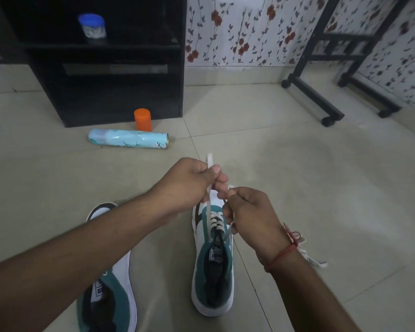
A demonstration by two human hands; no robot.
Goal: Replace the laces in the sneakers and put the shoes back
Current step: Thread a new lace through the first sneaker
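Observation:
Two teal-and-white sneakers stand on the tiled floor. The right sneaker (212,267) is partly laced with a white lace (209,212) through its lower eyelets. My left hand (188,183) pinches one lace end and holds it taut above the shoe's toe. My right hand (247,212) pinches the other lace end beside the eyelets. The left sneaker (110,291) lies under my left forearm, mostly hidden. A second white lace (309,255) lies on the floor behind my right wrist.
A light blue spray can (128,138) lies on its side ahead, with an orange container (143,119) behind it. A black shelf unit (106,61) holds a blue-lidded jar (92,26). A black wheeled stand (321,104) is at the right by the floral wall.

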